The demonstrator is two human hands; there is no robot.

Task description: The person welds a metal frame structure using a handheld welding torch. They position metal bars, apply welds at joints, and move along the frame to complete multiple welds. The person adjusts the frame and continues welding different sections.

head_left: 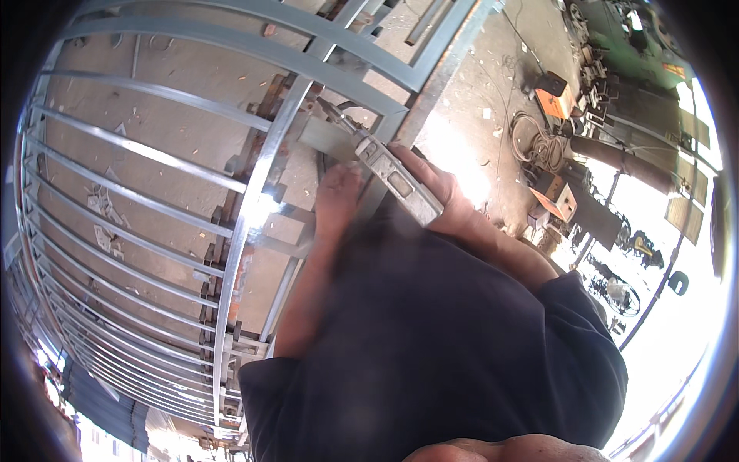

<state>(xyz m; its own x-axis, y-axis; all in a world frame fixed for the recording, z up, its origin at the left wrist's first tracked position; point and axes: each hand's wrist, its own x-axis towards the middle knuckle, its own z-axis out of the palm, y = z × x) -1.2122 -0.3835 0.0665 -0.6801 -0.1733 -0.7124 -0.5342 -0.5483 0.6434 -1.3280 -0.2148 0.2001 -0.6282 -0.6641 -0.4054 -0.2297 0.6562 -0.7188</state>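
Observation:
My right hand [443, 196] grips a grey electrode holder [396, 179] whose rod tip [331, 112] points at a joint of a grey steel grille frame [254, 192]. Just left of the holder, my left hand [337, 200] rests with its fingers down on a flat bar of the frame; I cannot see anything in it. Both forearms come out of dark sleeves [431, 346] that fill the lower middle of the view.
The frame lies flat on a dusty concrete floor [177, 85], with many parallel bars running to the left. At the right stand an orange welding machine [556, 96], coiled cables [539, 146], another box machine [560, 196] and dark pipes [616, 162].

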